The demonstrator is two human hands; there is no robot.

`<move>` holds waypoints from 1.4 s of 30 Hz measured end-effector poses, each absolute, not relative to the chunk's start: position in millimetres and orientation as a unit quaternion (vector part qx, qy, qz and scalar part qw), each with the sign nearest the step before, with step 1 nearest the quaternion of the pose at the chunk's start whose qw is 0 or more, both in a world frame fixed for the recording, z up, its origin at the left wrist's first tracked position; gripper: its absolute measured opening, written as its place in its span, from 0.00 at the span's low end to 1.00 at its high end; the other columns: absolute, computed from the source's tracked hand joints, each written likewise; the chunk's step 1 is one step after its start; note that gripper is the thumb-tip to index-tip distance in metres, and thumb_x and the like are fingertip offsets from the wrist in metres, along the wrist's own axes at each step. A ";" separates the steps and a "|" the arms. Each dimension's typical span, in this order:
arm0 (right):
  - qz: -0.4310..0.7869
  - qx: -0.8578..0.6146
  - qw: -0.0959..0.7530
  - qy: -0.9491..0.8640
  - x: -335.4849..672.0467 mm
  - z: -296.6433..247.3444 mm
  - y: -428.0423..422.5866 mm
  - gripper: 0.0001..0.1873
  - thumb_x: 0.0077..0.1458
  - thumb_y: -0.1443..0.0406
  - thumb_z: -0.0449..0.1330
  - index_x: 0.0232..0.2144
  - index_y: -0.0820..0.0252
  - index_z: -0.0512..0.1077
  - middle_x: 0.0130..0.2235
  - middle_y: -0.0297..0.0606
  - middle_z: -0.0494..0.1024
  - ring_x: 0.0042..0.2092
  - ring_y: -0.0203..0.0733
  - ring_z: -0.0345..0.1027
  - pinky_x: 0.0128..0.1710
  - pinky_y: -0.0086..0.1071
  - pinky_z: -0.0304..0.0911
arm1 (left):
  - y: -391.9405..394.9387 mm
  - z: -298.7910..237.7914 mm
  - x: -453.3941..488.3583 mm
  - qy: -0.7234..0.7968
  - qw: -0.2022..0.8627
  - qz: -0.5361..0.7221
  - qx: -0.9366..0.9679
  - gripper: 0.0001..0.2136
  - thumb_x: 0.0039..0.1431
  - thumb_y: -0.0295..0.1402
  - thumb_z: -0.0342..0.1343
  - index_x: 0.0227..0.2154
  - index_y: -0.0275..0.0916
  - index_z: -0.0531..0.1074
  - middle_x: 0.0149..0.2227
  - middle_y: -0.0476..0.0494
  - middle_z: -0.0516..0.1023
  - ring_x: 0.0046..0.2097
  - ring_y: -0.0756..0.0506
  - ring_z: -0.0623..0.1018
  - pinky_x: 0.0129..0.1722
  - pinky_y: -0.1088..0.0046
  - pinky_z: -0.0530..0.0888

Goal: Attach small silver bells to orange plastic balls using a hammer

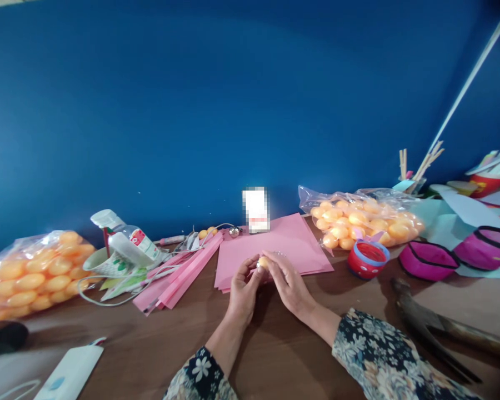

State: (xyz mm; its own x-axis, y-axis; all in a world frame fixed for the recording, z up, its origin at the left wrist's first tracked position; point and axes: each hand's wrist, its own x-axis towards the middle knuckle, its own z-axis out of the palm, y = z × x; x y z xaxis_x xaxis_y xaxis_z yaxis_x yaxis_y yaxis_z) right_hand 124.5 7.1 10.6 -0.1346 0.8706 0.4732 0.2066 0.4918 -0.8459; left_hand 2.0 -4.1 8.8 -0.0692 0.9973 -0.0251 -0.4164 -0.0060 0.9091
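Orange ball (pixel 263 261) is held — left hand (pixel 242 286) and right hand (pixel 292 284) angled inward.

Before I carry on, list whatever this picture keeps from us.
All in the head view:
Small yellow piece: full shape, partly covered by the left hand and right hand.
White item by the wall: its surface, masked by pixel blocks.
Bottle: label wording, too small and blurred.
Hammer: handle end, cut off by the right edge.
White device: near end, cut off by the bottom edge.
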 end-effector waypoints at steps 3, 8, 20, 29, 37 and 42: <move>0.310 -0.397 0.515 -0.694 123.9 9.8 5.8 0.17 0.60 0.61 0.49 0.51 0.55 0.64 0.51 0.41 0.70 0.53 0.42 0.62 0.53 0.39 0.60 | -3.1 6.9 1.7 0.394 0.586 0.616 0.349 0.20 0.47 0.37 0.61 0.44 0.38 0.69 0.43 0.40 0.76 0.42 0.44 0.76 0.44 0.65 0.72; 0.301 -0.405 0.505 -0.700 123.8 12.8 3.9 0.18 0.58 0.61 0.51 0.51 0.56 0.64 0.50 0.43 0.71 0.51 0.44 0.64 0.48 0.38 0.65 | -3.2 7.1 2.4 0.392 0.586 0.623 0.339 0.17 0.47 0.37 0.61 0.41 0.37 0.71 0.40 0.41 0.78 0.42 0.44 0.76 0.44 0.66 0.71; 0.313 -0.412 0.499 -0.695 124.1 14.0 2.6 0.12 0.58 0.60 0.51 0.44 0.56 0.66 0.45 0.42 0.72 0.47 0.43 0.66 0.43 0.35 0.66 | -4.6 8.7 1.9 0.390 0.597 0.617 0.333 0.16 0.46 0.37 0.62 0.39 0.37 0.73 0.40 0.42 0.78 0.41 0.44 0.77 0.45 0.66 0.71; 0.358 -0.422 0.517 -0.653 121.7 10.1 3.9 0.13 0.57 0.58 0.52 0.43 0.58 0.64 0.42 0.41 0.72 0.43 0.41 0.69 0.42 0.34 0.68 | -4.2 5.3 2.6 0.405 0.572 0.602 0.381 0.20 0.49 0.40 0.59 0.45 0.38 0.72 0.47 0.39 0.76 0.49 0.41 0.74 0.51 0.62 0.68; 0.337 -0.430 0.542 -0.639 125.4 9.6 9.8 0.15 0.59 0.60 0.50 0.47 0.56 0.66 0.48 0.42 0.72 0.50 0.43 0.66 0.49 0.39 0.64 | -3.4 4.4 2.0 0.401 0.553 0.610 0.403 0.19 0.47 0.34 0.61 0.45 0.40 0.72 0.49 0.39 0.74 0.51 0.41 0.72 0.52 0.62 0.68; 0.318 -0.397 0.536 -0.674 123.4 12.2 7.4 0.17 0.60 0.62 0.49 0.50 0.56 0.65 0.49 0.42 0.72 0.51 0.44 0.65 0.52 0.41 0.62 | -2.6 3.6 1.7 0.407 0.569 0.601 0.387 0.20 0.45 0.34 0.62 0.44 0.38 0.71 0.46 0.38 0.76 0.49 0.40 0.74 0.48 0.63 0.70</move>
State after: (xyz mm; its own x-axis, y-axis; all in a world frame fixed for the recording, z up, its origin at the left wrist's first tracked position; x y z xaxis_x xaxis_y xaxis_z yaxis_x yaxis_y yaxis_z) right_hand 123.4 7.4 12.2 -0.1094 0.8760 0.4698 0.1944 0.4823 -0.8542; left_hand 1.7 -2.6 3.6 -0.0536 0.9986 0.0027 -0.3688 -0.0224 0.9292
